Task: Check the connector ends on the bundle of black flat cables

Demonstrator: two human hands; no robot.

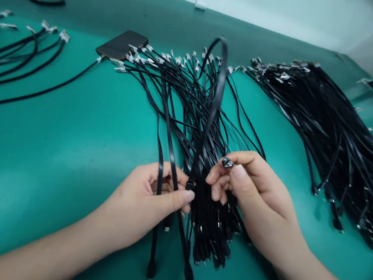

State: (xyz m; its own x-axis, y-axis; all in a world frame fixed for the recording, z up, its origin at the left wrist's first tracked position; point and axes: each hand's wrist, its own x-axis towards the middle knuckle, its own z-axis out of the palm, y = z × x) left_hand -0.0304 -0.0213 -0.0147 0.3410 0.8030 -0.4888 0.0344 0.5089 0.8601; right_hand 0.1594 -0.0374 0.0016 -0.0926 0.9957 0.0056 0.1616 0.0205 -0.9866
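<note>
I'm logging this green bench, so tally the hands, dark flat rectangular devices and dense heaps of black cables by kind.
Bare hands, left hand and right hand: 2
Dark flat rectangular device: 1
Dense heaps of black cables, centre heap and right heap: 2
Total: 5

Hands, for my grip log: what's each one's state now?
Left hand: closed, pinching a black cable connector.
Right hand: closed, holding a small shiny piece.

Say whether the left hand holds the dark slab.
No, the dark slab lies on the green table, apart from the left hand.
</note>
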